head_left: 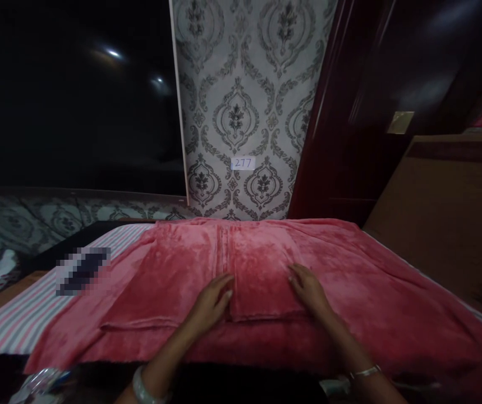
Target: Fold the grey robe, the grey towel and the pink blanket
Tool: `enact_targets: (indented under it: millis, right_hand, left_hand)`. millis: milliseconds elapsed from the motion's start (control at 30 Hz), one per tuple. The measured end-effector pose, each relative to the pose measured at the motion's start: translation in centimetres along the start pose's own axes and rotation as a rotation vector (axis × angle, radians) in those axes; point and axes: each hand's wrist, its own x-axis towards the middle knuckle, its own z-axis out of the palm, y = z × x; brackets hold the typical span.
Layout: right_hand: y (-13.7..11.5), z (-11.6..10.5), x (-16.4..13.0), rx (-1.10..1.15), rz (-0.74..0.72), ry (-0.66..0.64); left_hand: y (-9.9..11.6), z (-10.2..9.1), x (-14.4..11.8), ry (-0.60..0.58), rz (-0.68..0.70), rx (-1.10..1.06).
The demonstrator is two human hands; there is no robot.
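1. Nearest, two bare forearms reach forward from the bottom edge, the left with a pale bangle (pixel 142 387), the right with a thin bracelet (pixel 365 372).
2. Left hand (pixel 211 303) lies palm down on the folded red cloth (pixel 207 275), fingers (pixel 225 283) stretched flat and gripping nothing, their tips at the fold line running down the cloth's middle.
3. Right hand (pixel 308 289) rests flat too, fingers spread loosely on the cloth's right half near its right edge, holding nothing.
4. That folded cloth sits in the middle of a wider red blanket (pixel 392 297), which covers the bed; both look plush.
5. Left of it, a striped sheet (pixel 17 320) shows, with a blurred dark patch (pixel 83 271) on it.
6. Farther back, the patterned wall (pixel 244 84) carries a small white label (pixel 243 163) reading "277".
7. Beside it stand a dark screen (pixel 72 101) on the left and dark wood panelling (pixel 375 101) on the right.
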Motion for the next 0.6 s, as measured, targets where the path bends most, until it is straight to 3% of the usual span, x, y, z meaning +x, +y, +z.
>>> enact_targets:
  millis: [133, 233, 367, 467, 600]
  right_hand:
    - [3.5, -1.8, -2.0, -0.046, 0.186, 0.006]
    - [4.1, -3.4, -3.2, -0.02, 0.362, -0.039]
    - [3.6, -4.9, -3.1, 0.004, 0.517, -0.108]
    - [3.1, -5.0, -2.1, -0.007, 0.533, -0.139]
    - [2.8, -4.7, -1.2, -0.022, 0.521, -0.141]
  left_hand:
    - [-1.1, 0.0, 4.8, 0.092, -0.227, -0.236]
    - [-1.8, 0.8, 7.0, 0.048, -0.374, -0.35]
    - [-2.1, 2.1, 8.0, 0.038, -0.403, -0.357]
    - [-1.8, 2.7, 8.6, 0.115, -0.398, -0.328]
    - [-1.6, 3.4, 9.3, 0.129, -0.404, -0.353]
